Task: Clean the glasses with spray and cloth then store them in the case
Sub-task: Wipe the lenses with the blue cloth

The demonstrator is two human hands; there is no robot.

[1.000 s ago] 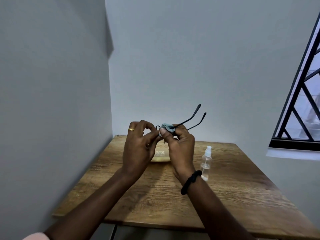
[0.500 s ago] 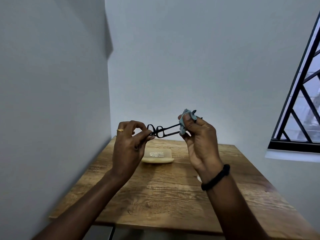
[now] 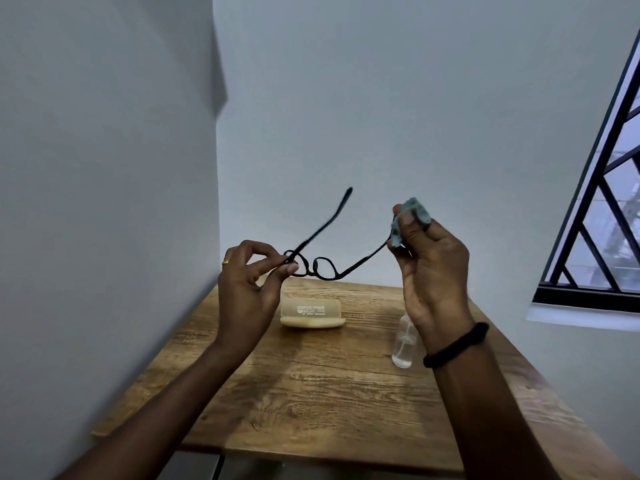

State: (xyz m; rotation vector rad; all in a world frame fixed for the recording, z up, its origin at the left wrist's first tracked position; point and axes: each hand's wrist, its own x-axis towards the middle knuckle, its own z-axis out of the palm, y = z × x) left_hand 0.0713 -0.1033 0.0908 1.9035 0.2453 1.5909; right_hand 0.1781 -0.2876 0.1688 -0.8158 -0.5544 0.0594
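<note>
Black-framed glasses [image 3: 323,268] hang in the air above the table, arms unfolded. My left hand [image 3: 249,289] pinches the frame at its left hinge. My right hand [image 3: 429,271] holds a small grey-blue cloth [image 3: 410,216] wrapped around the tip of the right arm of the glasses. The other arm points up and away, free. A beige glasses case [image 3: 311,313] lies open on the wooden table [image 3: 311,393] behind my hands. A clear spray bottle [image 3: 403,344] stands on the table, partly hidden by my right wrist.
A grey wall runs close along the table's left side and another behind it. A barred window [image 3: 602,216] sits at the right. The table's front edge lies near me, below my forearms.
My hands have drawn apart. The right hand slid the cloth from the lenses out along the glasses' arm to its tip, and the glasses turned so both lenses show.
</note>
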